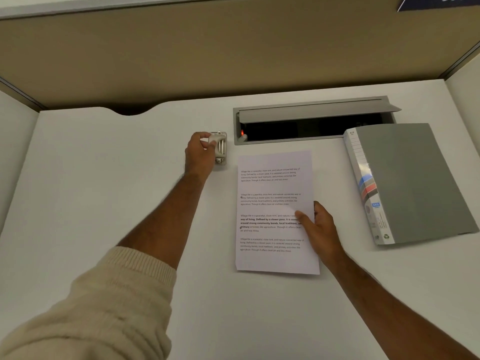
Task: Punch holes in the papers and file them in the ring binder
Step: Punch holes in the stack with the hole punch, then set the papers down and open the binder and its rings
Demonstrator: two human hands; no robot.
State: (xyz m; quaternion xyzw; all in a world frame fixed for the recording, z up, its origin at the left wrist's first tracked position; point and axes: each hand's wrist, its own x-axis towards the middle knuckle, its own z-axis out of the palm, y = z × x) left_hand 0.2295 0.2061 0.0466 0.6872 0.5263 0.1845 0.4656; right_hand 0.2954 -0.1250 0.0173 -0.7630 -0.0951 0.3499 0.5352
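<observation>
On the white desk (104,203), the left hand (198,152) is curling around the hole punch (220,148) above centre while the right hand (315,226) is pinching the papers (272,188) at centre, the closed ring binder (413,183) lying at right, so punching seems next, calling for bringing punch and paper edge together.

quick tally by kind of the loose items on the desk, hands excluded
Hole punch: 1
Printed paper stack: 1 (sheet count cannot be told)
Grey ring binder: 1, closed
Total: 3
</observation>
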